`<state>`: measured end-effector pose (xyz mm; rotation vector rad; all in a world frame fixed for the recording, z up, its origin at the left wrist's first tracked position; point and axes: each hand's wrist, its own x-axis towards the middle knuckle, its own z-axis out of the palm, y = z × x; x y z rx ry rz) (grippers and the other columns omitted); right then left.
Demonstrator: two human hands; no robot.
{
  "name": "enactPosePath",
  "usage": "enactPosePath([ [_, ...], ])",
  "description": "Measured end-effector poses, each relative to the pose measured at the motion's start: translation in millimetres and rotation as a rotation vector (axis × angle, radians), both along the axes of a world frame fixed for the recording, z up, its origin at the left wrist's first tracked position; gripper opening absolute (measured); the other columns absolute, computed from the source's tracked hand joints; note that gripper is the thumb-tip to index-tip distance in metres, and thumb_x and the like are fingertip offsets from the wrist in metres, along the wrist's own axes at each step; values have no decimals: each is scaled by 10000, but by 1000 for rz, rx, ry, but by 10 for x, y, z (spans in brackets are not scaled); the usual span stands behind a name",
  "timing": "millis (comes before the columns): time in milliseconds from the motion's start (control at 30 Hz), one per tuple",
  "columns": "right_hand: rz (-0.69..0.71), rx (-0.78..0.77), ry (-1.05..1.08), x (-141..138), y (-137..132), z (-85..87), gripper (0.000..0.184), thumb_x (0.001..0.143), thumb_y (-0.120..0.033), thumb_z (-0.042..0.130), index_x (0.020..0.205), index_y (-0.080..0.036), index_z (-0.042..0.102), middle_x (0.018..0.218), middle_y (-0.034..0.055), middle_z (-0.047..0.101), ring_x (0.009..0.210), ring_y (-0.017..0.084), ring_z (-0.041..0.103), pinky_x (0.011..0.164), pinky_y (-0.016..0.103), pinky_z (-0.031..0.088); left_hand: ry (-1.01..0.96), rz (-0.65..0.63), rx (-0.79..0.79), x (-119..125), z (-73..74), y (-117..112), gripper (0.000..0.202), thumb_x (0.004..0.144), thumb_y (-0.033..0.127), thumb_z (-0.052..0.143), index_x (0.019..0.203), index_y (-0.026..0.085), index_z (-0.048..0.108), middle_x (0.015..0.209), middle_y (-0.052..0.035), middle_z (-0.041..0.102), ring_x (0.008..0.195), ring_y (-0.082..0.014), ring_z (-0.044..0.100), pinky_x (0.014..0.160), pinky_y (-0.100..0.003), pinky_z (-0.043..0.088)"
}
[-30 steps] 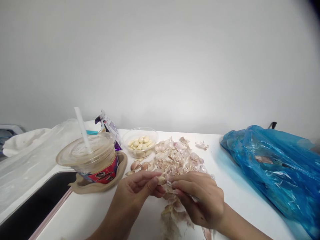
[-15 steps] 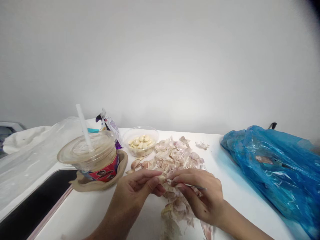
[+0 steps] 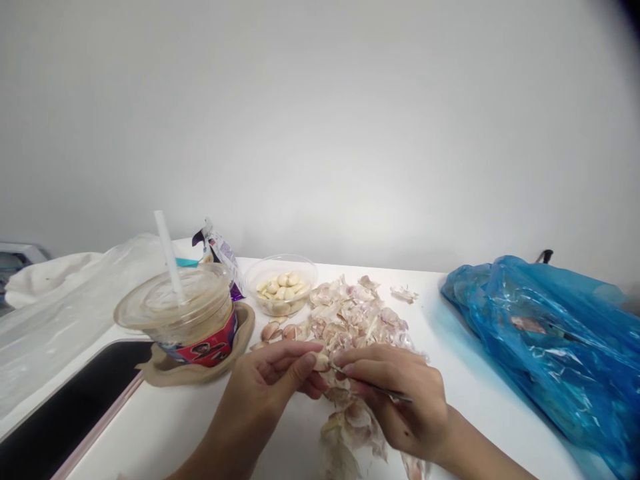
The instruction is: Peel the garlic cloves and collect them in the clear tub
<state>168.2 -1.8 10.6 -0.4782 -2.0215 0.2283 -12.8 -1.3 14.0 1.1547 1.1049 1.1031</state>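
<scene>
My left hand (image 3: 280, 377) pinches a pale garlic clove (image 3: 321, 362) between thumb and fingertips. Close on its right, my right hand (image 3: 405, 393) is closed around a thin metal tool (image 3: 395, 394), mostly covered by the fingers; its exact kind is hidden. The tool's tip end is beside the clove, and whether it touches cannot be made out. Under and behind both hands spreads a heap of papery garlic skins (image 3: 355, 310). Several unpeeled cloves (image 3: 271, 331) lie just beyond my left hand. Peeled cloves (image 3: 283, 288) fill the bottom of a clear plastic bowl (image 3: 254, 277).
Left of my hands, a lidded plastic cup (image 3: 200, 313) with a white straw (image 3: 169, 250) stands in a cardboard holder (image 3: 175, 377). A black-screened phone or tablet (image 3: 75, 407) lies nearer. A blue plastic bag (image 3: 530, 333) covers the right side; a snack packet (image 3: 220, 253) stands behind the cup.
The clove shows more between my hands now. My right hand has shifted slightly downward, with the metal tool turned and less visible. My left hand stays nearly in place.
</scene>
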Motion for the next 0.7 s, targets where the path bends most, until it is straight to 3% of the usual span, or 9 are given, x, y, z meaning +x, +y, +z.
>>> enactPosePath([
  [700,-32,28,-73,-41,-9,79,142,832,-90,477,954,-126,538,870,85,670,766,137,632,648,244,523,-39,-13,-63,66,65,1,75,640,243,692,695,193,700,498,25,665,499,-118,591,498,-172,456],
])
